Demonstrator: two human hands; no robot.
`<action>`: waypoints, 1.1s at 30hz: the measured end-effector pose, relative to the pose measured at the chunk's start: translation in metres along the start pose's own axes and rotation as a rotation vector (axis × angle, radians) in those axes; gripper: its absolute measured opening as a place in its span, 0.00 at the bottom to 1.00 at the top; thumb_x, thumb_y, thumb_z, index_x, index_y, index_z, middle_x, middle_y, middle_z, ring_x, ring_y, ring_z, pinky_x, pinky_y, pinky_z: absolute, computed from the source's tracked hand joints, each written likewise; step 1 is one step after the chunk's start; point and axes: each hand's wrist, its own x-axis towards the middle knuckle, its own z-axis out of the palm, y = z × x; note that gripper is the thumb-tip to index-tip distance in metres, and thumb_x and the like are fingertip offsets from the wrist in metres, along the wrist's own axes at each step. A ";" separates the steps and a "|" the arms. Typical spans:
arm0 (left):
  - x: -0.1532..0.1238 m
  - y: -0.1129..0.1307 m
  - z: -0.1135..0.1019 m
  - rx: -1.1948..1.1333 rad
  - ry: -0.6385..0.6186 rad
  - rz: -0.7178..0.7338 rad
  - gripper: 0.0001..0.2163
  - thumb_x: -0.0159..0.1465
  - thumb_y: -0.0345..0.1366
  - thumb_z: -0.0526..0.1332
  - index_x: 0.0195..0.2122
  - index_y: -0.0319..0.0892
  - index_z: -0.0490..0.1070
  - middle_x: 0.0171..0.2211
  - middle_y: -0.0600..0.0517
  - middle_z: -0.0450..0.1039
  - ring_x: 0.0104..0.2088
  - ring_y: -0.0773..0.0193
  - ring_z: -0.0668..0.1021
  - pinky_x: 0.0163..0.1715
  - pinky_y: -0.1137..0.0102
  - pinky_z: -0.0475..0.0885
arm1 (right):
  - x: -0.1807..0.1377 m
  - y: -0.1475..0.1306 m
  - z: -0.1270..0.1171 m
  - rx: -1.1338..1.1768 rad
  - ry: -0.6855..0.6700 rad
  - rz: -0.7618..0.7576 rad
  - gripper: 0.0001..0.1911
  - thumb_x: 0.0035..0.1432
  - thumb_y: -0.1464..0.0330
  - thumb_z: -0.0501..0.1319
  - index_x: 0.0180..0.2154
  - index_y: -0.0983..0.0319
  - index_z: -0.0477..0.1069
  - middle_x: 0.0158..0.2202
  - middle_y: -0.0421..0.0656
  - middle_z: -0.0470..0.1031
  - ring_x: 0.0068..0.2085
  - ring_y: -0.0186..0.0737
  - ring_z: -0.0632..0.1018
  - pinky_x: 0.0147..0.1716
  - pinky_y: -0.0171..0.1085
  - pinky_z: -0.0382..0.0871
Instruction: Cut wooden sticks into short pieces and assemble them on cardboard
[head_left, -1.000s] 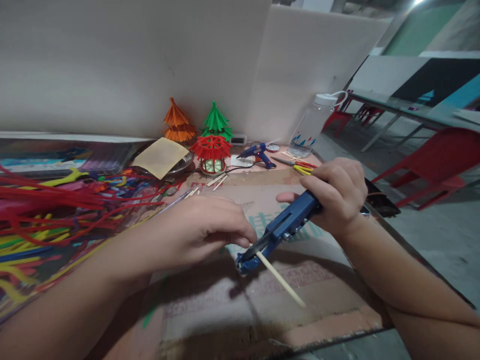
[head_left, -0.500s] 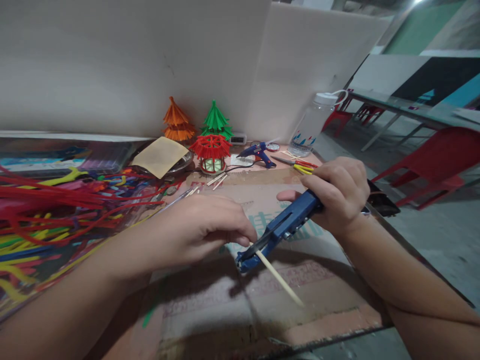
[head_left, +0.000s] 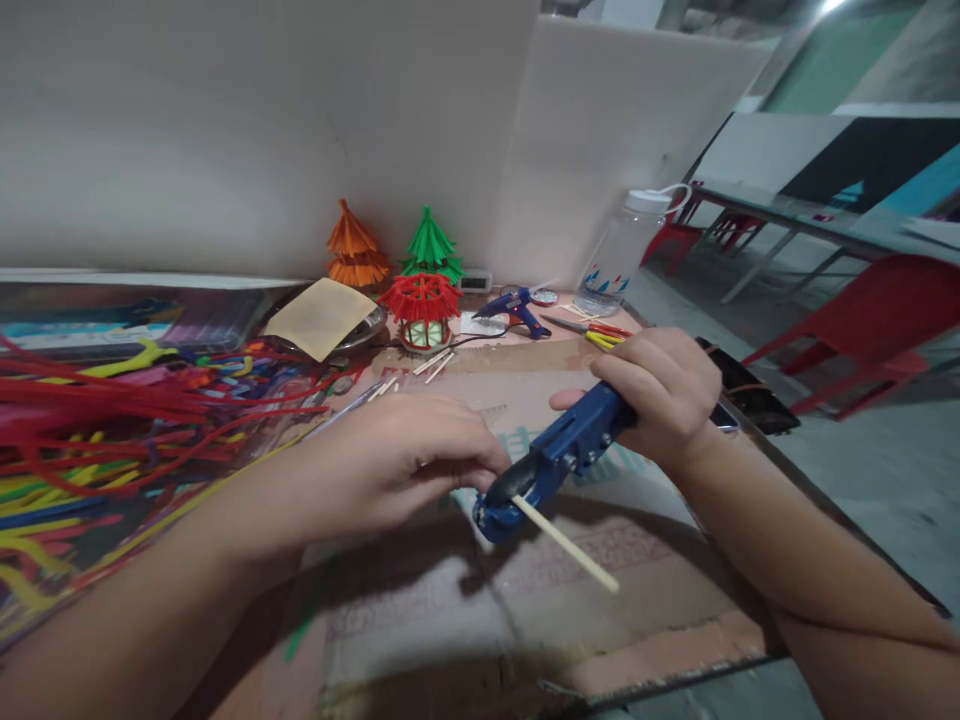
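On head view I read right hand (head_left: 664,395) wrapped around handle end of blue metal hand cutter (head_left: 566,445). Left hand (head_left: 435,440): thumb and fingertips pinch far end of thin pale wooden stick (head_left: 570,547). Stick crosses cutter mouth under dark blade, free end above printed brown cardboard sheet (head_left: 487,375). Beyond: red-roofed round model (head_left: 424,298), blue pistol-shaped glue gun (head_left: 517,308). Far left: multicoloured flexible strips (head_left: 112,400).
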 end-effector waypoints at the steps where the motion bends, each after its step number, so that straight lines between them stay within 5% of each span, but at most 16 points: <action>1: 0.000 0.000 0.000 0.020 0.008 -0.008 0.10 0.71 0.28 0.55 0.34 0.41 0.74 0.29 0.51 0.77 0.30 0.68 0.77 0.33 0.77 0.69 | -0.002 0.000 0.002 0.019 -0.026 0.014 0.10 0.61 0.62 0.67 0.40 0.59 0.71 0.28 0.41 0.74 0.31 0.40 0.73 0.32 0.40 0.66; 12: -0.002 -0.001 0.003 0.040 0.014 -0.038 0.10 0.68 0.25 0.54 0.32 0.41 0.70 0.29 0.53 0.75 0.29 0.69 0.74 0.31 0.79 0.65 | -0.009 -0.002 0.012 0.103 -0.089 0.049 0.07 0.58 0.73 0.62 0.40 0.60 0.70 0.29 0.42 0.75 0.32 0.40 0.76 0.34 0.38 0.68; 22: -0.003 -0.003 0.004 -0.037 0.004 -0.044 0.10 0.67 0.22 0.56 0.35 0.43 0.72 0.31 0.54 0.78 0.31 0.70 0.76 0.35 0.79 0.67 | -0.007 -0.002 0.005 0.059 -0.100 0.050 0.03 0.64 0.69 0.62 0.41 0.60 0.70 0.30 0.42 0.75 0.33 0.41 0.74 0.35 0.40 0.67; 33: -0.002 -0.001 0.003 -0.031 -0.017 -0.021 0.08 0.71 0.27 0.56 0.38 0.43 0.74 0.33 0.54 0.78 0.34 0.70 0.76 0.36 0.78 0.66 | -0.001 -0.004 0.000 -0.055 -0.086 0.066 0.12 0.63 0.55 0.65 0.39 0.56 0.71 0.31 0.41 0.75 0.33 0.41 0.75 0.37 0.42 0.68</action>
